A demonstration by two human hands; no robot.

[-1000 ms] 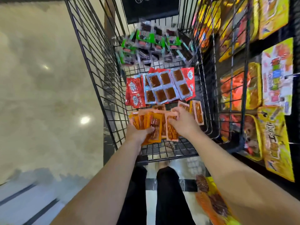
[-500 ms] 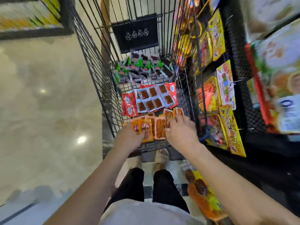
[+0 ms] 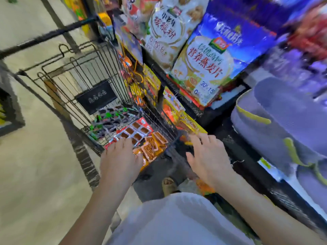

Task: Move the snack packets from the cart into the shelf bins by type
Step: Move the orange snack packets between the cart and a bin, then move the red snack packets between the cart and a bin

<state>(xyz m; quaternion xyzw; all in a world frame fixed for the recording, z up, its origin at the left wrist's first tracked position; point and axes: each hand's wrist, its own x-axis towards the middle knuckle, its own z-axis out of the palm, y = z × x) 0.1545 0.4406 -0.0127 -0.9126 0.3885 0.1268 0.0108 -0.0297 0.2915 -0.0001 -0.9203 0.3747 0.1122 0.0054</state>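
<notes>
The orange packets (image 3: pixel 152 147) are small, flat and glossy, each with a clear window that shows brown sticks. They fan out at the near end of the cart (image 3: pixel 70 73), just under the middle of the view. Our left hand (image 3: pixel 120 160) holds this fan from its 9 o'clock side, with the fingers lying over the packets; the blur hides the thumb. Our right hand (image 3: pixel 210 156) is at 3 o'clock from the fan, outside the cart, with its fingers spread and nothing in it.

The floor (image 3: pixel 35 165) is pale polished stone and fills the view from 7 to 10 o'clock. A black shelf (image 3: pixel 217 124) runs beside the cart from 1 to 5 o'clock.

The cart is of black wire. At 11 o'clock from the fan lie red packets (image 3: pixel 136 130) with brown squares in clear windows, touching the orange ones. Further in the same direction is a heap of green packets (image 3: pixel 109 121), and past it a black sign (image 3: pixel 95 98) on the far wall. On the shelf a white bag (image 3: pixel 164 32) stands at 12 o'clock, with a blue bag (image 3: pixel 217 55) just beside it at 1 o'clock. Yellow packs (image 3: pixel 187 121) hang under them, near the right hand. At 3 o'clock are grey shapes (image 3: pixel 283 121) with yellow stripes; we cannot tell what they are.
</notes>
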